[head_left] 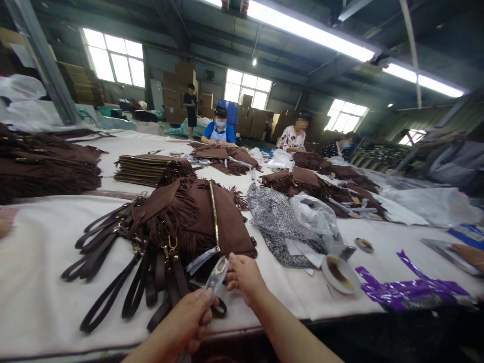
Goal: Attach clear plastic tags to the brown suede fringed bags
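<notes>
Nearest my camera: the left hand (191, 312), thumb and fingers closed on the lower end of a gold fitting (217, 275) in clear plastic. Right hand (245, 277) at its upper end, fingers curled, thumb near the tip; I can't tell whether it pinches or only touches. The fitting lies slantwise between both hands, over the table's (41, 292) near edge.

Just beyond, I have brown fringed bags (198, 217) heaped, dark straps (109, 297) fanned toward the left. Gold zip (215, 217) on the top bag, its pull (202, 261) also in plastic.

Right of the heap: speckled grey cloth (270, 222), clear bag (315, 217) on it; nearer me, a white dish (351, 288) with brown contents, then a purple wrapper (412, 291).

Farther: gold-edged stack (139, 171); three co-workers across the table, one in blue (219, 132). Farthest: someone standing (191, 108), cartons (179, 91), bright windows (115, 58).
</notes>
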Demonstrator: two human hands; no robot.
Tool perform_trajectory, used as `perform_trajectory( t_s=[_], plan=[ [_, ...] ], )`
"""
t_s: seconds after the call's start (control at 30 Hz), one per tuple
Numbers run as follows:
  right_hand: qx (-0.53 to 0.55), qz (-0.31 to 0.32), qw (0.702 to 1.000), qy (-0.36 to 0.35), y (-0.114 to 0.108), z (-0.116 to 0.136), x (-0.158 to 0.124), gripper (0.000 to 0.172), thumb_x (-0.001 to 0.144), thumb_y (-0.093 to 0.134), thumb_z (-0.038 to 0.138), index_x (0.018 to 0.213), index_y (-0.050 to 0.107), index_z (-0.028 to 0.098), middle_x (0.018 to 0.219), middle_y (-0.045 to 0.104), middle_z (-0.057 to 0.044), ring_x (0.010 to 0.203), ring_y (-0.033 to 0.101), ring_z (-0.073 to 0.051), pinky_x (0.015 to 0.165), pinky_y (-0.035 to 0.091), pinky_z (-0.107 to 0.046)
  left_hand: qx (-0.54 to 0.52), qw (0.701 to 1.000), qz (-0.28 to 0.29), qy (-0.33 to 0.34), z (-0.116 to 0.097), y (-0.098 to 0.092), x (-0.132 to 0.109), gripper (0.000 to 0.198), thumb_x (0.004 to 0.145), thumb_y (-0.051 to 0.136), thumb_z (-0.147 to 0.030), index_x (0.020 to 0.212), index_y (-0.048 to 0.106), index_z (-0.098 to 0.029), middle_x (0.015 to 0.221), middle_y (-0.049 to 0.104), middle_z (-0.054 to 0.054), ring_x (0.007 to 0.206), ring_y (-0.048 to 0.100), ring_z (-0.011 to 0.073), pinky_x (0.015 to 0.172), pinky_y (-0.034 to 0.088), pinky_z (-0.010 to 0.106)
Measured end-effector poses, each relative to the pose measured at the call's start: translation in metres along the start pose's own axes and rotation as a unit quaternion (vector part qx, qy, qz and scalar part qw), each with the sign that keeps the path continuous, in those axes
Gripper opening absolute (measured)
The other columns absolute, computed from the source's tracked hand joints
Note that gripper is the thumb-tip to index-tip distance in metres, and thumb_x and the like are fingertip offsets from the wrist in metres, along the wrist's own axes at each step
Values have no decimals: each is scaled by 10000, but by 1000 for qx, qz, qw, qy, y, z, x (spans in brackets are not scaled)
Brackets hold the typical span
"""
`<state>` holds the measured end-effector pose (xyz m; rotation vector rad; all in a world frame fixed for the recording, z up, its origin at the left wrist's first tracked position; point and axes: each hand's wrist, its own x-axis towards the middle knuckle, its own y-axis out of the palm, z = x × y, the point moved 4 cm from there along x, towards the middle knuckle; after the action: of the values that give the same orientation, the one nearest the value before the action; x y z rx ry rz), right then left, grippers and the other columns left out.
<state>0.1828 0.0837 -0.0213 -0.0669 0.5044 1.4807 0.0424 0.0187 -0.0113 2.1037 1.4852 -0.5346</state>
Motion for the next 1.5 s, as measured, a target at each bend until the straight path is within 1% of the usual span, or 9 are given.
perform_trajectory(
  t_s=[0.27,0.5,0.63,0.87,0.97,1.1,1.23,1.33,1.5],
  plan=[
    [-224,-28,958,-179,-4,7,8,105,774,593,274,797,620,175,608,582,16,513,547,-130,489,467,-247,-31,999,-12,1,10,1,5,553,653,625,-715,827,518,-201,594,483,-58,424,392,72,378,361,190],
    [-408,-83,797,-438,-1,40,-4,113,786,546,117,733,625,179,889,610,-69,887,555,-201,835,432,-335,-104,995,2,-3,1,10,-2,469,727,658,-589,916,529,-180,739,619,21,577,576,129,510,443,231],
    [-435,-76,768,-464,0,45,-1,127,828,505,107,785,604,175,1008,625,-91,971,554,-213,873,409,-343,-110,994,6,-6,1,14,-4,460,686,709,-567,862,536,-179,722,624,21,583,589,144,541,464,256],
    [-502,-100,741,-434,0,40,11,150,886,478,195,775,578,175,782,602,-56,749,549,-187,736,403,-307,-192,980,42,-21,2,30,3,344,734,701,-466,794,511,-185,637,587,5,557,580,157,545,488,291],
    [-482,-103,765,-415,-2,43,11,157,881,479,212,764,577,177,777,606,-57,752,554,-186,737,403,-299,-239,970,28,-18,-1,31,9,261,760,685,-333,693,484,-180,534,488,-43,454,480,98,480,448,237],
    [-397,-133,843,-337,-20,37,-12,197,899,477,312,806,579,172,773,611,-49,749,556,-179,717,411,-288,-237,971,12,-13,-4,27,15,183,788,635,-280,698,533,-157,565,551,1,470,524,112,488,459,239],
    [-337,-1,933,-123,-34,5,-61,442,915,416,501,658,549,167,590,566,-14,579,527,-149,571,387,-259,-209,978,10,5,-6,25,23,213,764,666,-337,783,611,-132,698,661,83,582,622,175,548,500,276],
    [-295,110,947,-56,-29,-11,-97,486,893,436,564,713,596,142,663,607,-31,615,537,-145,581,393,-252,-221,975,3,17,-2,26,34,280,738,695,-386,834,644,-127,803,692,103,630,635,184,563,509,280],
    [-85,120,989,35,-16,-20,-99,471,839,514,599,785,584,136,658,620,-33,572,550,-137,551,406,-245,-212,975,71,-15,-4,40,39,387,751,661,-470,941,659,-132,648,627,41,465,558,156,424,431,250]
  ],
)
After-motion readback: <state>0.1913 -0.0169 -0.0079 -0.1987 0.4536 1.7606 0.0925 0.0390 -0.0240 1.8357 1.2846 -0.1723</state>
